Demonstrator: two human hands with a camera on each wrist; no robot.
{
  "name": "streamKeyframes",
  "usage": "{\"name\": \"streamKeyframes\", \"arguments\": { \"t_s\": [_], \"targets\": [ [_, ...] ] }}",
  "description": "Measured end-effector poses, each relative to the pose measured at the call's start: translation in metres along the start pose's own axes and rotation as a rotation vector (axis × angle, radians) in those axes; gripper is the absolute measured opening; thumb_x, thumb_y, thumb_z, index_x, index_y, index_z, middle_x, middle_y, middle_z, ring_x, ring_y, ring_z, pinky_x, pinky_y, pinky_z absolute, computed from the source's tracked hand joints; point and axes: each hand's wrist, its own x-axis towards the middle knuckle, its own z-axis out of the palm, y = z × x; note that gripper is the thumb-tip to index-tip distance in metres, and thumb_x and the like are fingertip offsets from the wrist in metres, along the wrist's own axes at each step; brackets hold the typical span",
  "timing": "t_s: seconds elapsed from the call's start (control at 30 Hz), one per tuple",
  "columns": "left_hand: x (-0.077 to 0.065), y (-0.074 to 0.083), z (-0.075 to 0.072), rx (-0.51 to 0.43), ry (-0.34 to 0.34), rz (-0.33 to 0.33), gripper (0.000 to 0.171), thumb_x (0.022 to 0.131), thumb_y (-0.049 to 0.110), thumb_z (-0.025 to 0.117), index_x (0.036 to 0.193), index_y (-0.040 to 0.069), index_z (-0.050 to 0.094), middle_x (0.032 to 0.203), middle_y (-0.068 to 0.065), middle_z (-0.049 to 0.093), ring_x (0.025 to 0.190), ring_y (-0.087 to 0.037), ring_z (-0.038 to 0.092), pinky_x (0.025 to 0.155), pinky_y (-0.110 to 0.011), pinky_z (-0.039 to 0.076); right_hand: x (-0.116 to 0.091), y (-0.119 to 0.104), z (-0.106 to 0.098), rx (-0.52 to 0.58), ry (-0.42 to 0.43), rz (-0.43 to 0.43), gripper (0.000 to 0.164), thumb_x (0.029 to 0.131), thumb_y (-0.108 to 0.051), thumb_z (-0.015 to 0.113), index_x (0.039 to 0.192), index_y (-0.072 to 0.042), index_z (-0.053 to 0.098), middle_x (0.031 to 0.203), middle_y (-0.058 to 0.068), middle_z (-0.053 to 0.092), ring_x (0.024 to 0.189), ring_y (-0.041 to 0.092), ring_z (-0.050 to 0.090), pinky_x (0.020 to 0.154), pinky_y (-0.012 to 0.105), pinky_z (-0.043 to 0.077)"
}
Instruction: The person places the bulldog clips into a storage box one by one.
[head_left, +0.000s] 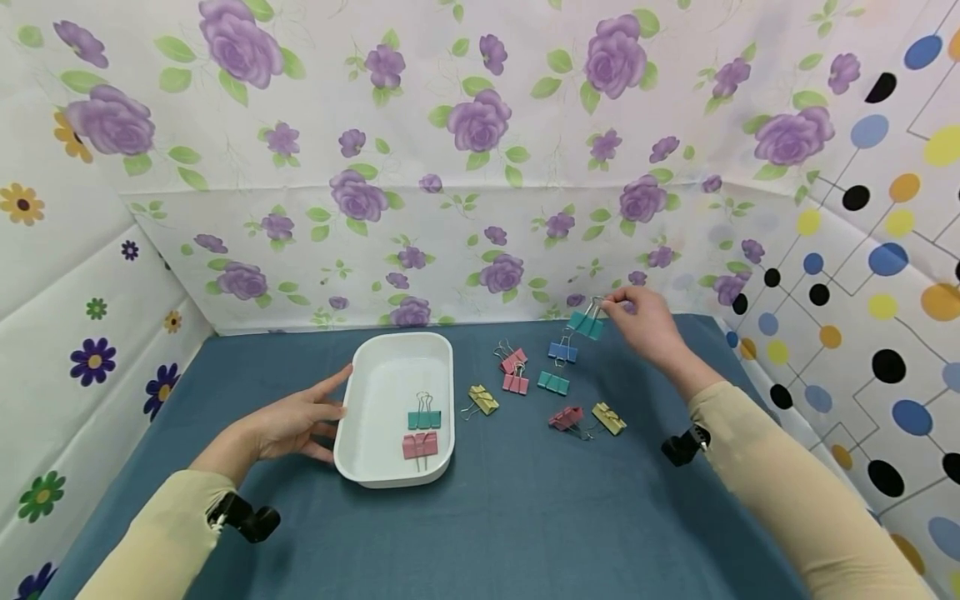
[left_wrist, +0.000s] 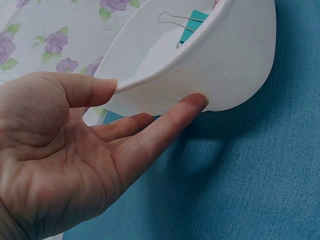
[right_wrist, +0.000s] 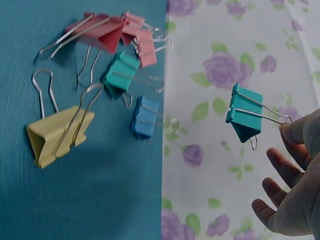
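My right hand (head_left: 647, 325) pinches a teal binder clip (head_left: 586, 324) by its wire handle between thumb and finger, up off the cloth. In the right wrist view that teal clip hangs out in front of the fingertips. At the left, my left hand (head_left: 296, 422) touches the side of a white tray (head_left: 367, 450), its fingers nearly straight. The left wrist view shows the thumb at the rim and fingertips on the outer wall. Inside the tray lie a teal binder clip (head_left: 424, 419) and a pink binder clip (head_left: 420, 446).
More binder clips lie on the blue cloth (head_left: 510, 525) right of the tray: a blue one (head_left: 562, 352), a teal one (head_left: 553, 383), yellow ones (head_left: 608, 418) and several pink ones (head_left: 515, 382). Behind stands a flowered sheet (head_left: 450, 250); a dotted sheet (head_left: 862, 317) borders the right.
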Motion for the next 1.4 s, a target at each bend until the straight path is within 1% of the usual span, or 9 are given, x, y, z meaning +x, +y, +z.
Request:
{"name": "streamKeyframes", "arguments": {
  "t_s": [0.1,0.27,0.33,0.47,0.6,0.8,1.07,1.3,1.4],
  "targets": [
    [0.000,0.000,0.000,-0.002,0.004,-0.001,0.071,0.099,0.018,0.047,0.144,0.053,0.003,0.149,-0.023,0.016,0.117,-0.041,0.048,0.077,-0.056,0.049,-0.001,-0.008,0.003,-0.004,-0.005,-0.036,0.025,0.094,-0.033,0.055,0.100,-0.010,0.062,0.115,0.006,0.056,0.109,0.026,0.049,0.081,0.046,0.043],
    [0.000,0.000,0.001,-0.002,0.004,-0.001,0.071,0.100,0.017,0.045,0.144,0.052,0.003,0.150,-0.022,0.014,0.116,-0.041,0.048,0.076,-0.056,0.049,-0.001,-0.019,0.009,-0.023,-0.015,-0.095,0.020,0.094,-0.029,0.056,0.099,-0.011,0.064,0.114,0.007,0.056,0.095,0.025,0.053,0.078,0.045,0.044],
    [0.000,0.000,0.001,-0.001,0.005,-0.001,0.070,0.100,0.017,0.045,0.144,0.052,0.003,0.150,-0.022,0.014,0.116,-0.041,0.048,0.076,-0.056,0.049,0.000,-0.022,0.012,-0.021,-0.022,-0.113,0.019,0.094,-0.029,0.056,0.098,-0.012,0.064,0.114,0.007,0.057,0.096,0.025,0.053,0.080,0.046,0.043],
    [0.000,0.001,0.001,0.002,0.011,-0.001,0.070,0.100,0.017,0.045,0.144,0.052,0.003,0.149,-0.023,0.016,0.115,-0.041,0.049,0.076,-0.056,0.049,0.001,-0.029,0.021,-0.006,-0.026,-0.146,0.019,0.094,-0.028,0.057,0.097,-0.012,0.064,0.112,0.006,0.058,0.109,0.025,0.049,0.089,0.048,0.040],
    [0.000,0.001,0.000,0.004,0.014,-0.001,0.071,0.099,0.019,0.047,0.144,0.052,0.003,0.149,-0.024,0.016,0.114,-0.041,0.050,0.076,-0.056,0.049,0.001,-0.038,0.033,0.007,-0.032,-0.165,0.016,0.093,-0.026,0.058,0.096,-0.012,0.065,0.110,0.007,0.058,0.109,0.025,0.050,0.088,0.046,0.041],
    [0.000,0.000,0.000,0.001,0.009,0.000,0.078,0.093,0.026,0.057,0.143,0.053,0.005,0.148,-0.024,0.018,0.115,-0.041,0.049,0.076,-0.056,0.049,-0.001,-0.049,0.052,0.017,-0.073,-0.166,0.015,0.094,-0.026,0.058,0.098,-0.013,0.064,0.116,0.008,0.057,0.111,0.025,0.050,0.084,0.045,0.044],
    [0.000,0.000,0.001,-0.001,0.010,0.001,0.078,0.093,0.026,0.057,0.144,0.052,0.004,0.149,-0.023,0.017,0.116,-0.041,0.048,0.076,-0.056,0.049,-0.001,-0.060,0.072,0.016,-0.095,-0.188,0.014,0.092,-0.028,0.059,0.097,-0.017,0.065,0.115,0.002,0.059,0.115,0.023,0.047,0.093,0.045,0.040],
    [-0.001,0.001,0.001,-0.002,0.007,-0.003,0.079,0.093,0.025,0.057,0.144,0.052,0.004,0.149,-0.023,0.017,0.116,-0.041,0.048,0.076,-0.056,0.049,0.005,-0.069,0.088,0.013,-0.120,-0.215,0.014,0.092,-0.033,0.058,0.093,-0.020,0.064,0.112,-0.002,0.058,0.121,0.025,0.040,0.100,0.048,0.028],
    [-0.001,0.001,0.000,0.001,0.001,-0.001,0.079,0.093,0.025,0.057,0.144,0.051,0.003,0.149,-0.023,0.016,0.117,-0.041,0.047,0.076,-0.056,0.049,0.006,-0.073,0.096,0.014,-0.128,-0.229,0.015,0.092,-0.033,0.059,0.092,-0.019,0.064,0.113,-0.003,0.058,0.119,0.024,0.042,0.098,0.045,0.033]
  ]
}}
